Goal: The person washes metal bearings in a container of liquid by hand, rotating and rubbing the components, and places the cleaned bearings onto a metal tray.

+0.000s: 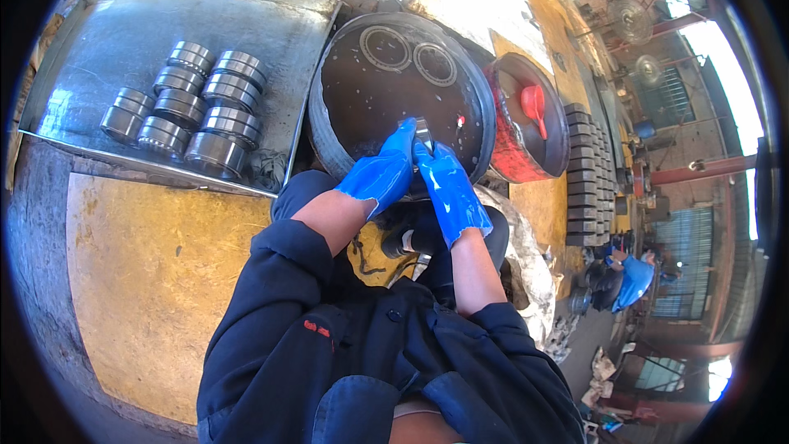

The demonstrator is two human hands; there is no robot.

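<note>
My left hand [381, 171] and my right hand [450, 189], both in blue rubber gloves, meet over a round grey tub [321, 119] of brown liquid. Between their closed fingers they grip a shiny metal ring [423, 131], mostly covered by the gloves. Toward the tub's far side, two bearing rings [385, 48] [435, 64] lie in the liquid. A small red-and-white object [460, 121], too small to name, is just right of my fingers.
On the left, a metal tray [107, 25] carries stacked steel bearings [215, 154]. A red drum [514, 166] with a red scoop [533, 104] stands right of the tub. Beyond are rows of dark blocks [588, 177] and, farther off, a person in blue [634, 281].
</note>
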